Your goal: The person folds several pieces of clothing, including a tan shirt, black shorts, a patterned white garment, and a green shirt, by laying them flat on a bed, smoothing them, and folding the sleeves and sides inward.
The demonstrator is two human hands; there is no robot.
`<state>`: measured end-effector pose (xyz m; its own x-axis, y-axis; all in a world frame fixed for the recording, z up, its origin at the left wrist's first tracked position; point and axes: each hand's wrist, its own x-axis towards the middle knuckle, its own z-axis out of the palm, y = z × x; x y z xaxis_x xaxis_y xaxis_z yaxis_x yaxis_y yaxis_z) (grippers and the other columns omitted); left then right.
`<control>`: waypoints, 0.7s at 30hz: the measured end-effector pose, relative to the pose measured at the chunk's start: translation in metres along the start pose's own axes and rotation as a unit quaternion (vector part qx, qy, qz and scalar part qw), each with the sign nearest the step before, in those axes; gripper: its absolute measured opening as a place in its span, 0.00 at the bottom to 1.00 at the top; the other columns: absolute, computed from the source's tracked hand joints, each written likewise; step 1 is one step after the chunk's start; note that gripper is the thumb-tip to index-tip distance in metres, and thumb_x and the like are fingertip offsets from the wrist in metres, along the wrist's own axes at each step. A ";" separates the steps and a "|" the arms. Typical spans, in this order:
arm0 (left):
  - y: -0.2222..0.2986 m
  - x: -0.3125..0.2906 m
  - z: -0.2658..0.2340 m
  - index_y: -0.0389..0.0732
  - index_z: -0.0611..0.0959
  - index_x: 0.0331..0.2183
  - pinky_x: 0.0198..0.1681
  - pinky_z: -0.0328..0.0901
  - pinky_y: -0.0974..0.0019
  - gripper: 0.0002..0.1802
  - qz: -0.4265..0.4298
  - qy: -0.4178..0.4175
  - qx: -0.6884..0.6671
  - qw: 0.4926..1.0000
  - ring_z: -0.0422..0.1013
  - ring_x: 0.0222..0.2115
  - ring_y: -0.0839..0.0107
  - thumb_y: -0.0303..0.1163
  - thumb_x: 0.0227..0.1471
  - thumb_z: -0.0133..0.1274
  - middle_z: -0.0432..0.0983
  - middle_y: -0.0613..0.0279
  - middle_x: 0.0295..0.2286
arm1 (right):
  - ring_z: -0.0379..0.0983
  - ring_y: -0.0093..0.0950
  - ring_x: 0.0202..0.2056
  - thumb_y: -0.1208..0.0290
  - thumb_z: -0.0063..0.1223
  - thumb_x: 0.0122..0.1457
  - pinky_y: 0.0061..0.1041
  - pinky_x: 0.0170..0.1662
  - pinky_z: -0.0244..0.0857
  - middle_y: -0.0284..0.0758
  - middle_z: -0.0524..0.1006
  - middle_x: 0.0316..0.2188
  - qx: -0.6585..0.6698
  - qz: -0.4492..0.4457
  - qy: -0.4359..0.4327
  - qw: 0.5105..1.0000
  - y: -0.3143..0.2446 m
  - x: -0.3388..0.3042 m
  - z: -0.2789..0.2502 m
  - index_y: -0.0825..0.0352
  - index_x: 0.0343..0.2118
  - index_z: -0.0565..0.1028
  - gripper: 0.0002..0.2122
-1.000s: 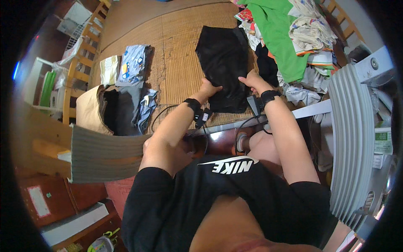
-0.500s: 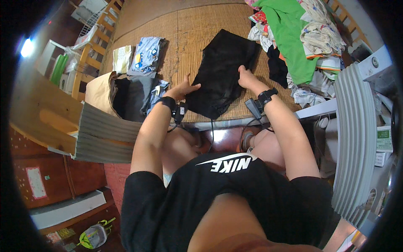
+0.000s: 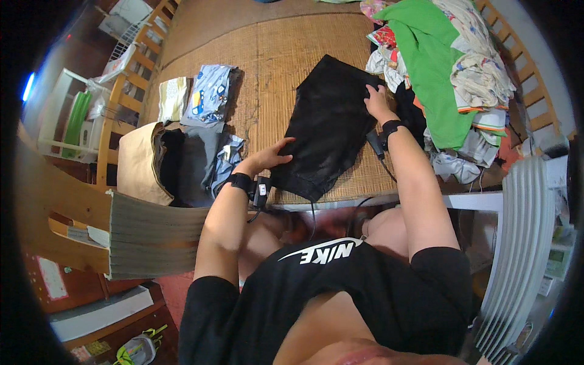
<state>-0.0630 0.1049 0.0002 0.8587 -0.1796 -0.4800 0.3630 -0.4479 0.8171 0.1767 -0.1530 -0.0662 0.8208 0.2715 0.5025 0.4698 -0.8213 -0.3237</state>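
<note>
**Right hand (image 3: 378,104) up at the far corner of the black garment (image 3: 331,125)**

Garment lies slantwise on the woven mat (image 3: 258,103). From my remote feed, the right hand has shifted from its side to that corner; the hands now span it diagonally. Left hand (image 3: 267,158): fingers parted, grip slack at the edge. Right grip: can't tell. Green cloth (image 3: 420,79) lies rightward.

The left fingers (image 3: 283,143) hide part of the black garment (image 3: 334,118); the shirt (image 3: 389,286) is cropped below.

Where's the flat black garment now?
In the head view, the black garment lies on the woven mat, slightly right of centre, between left hand and right hand.
</note>
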 end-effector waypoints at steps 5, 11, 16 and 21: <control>-0.011 -0.006 -0.012 0.49 0.62 0.46 0.32 0.58 0.77 0.22 -0.126 -0.019 -0.101 0.987 0.60 0.34 0.75 0.32 0.46 0.44 0.63 0.60 0.38 | 0.65 0.37 0.37 0.81 0.47 0.37 0.30 0.41 0.59 0.44 0.71 0.30 0.061 0.135 -0.196 0.969 0.006 0.009 -0.003 0.67 0.28 0.73 0.11; -0.013 0.006 -0.007 0.50 0.63 0.46 0.27 0.58 0.77 0.23 -0.068 -0.005 -0.115 0.991 0.61 0.32 0.76 0.30 0.44 0.46 0.64 0.61 0.35 | 0.65 0.40 0.34 0.74 0.52 0.39 0.32 0.37 0.60 0.45 0.70 0.29 0.037 0.173 -0.087 0.980 0.024 0.016 -0.001 0.68 0.34 0.68 0.15; -0.002 0.001 -0.006 0.45 0.61 0.47 0.45 0.52 0.72 0.31 -0.063 -0.009 -0.109 0.992 0.56 0.43 0.69 0.29 0.39 0.52 0.61 0.56 0.42 | 0.60 0.43 0.41 0.65 0.54 0.40 0.37 0.41 0.57 0.48 0.60 0.40 -0.017 0.070 -0.250 0.966 0.007 0.036 -0.015 0.55 0.45 0.59 0.26; -0.034 0.016 -0.007 0.48 0.59 0.48 0.47 0.50 0.70 0.33 0.033 -0.025 -0.042 0.998 0.55 0.44 0.69 0.24 0.38 0.51 0.58 0.59 0.44 | 0.65 0.45 0.34 0.73 0.44 0.44 0.39 0.37 0.59 0.49 0.68 0.29 -0.031 0.051 -0.299 0.952 0.024 0.052 0.005 0.67 0.34 0.65 0.12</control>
<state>-0.0594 0.1234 -0.0329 0.8638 -0.2507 -0.4371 0.3363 -0.3592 0.8706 0.2325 -0.1554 -0.0519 0.9076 0.4117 -0.0819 0.3737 -0.8813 -0.2892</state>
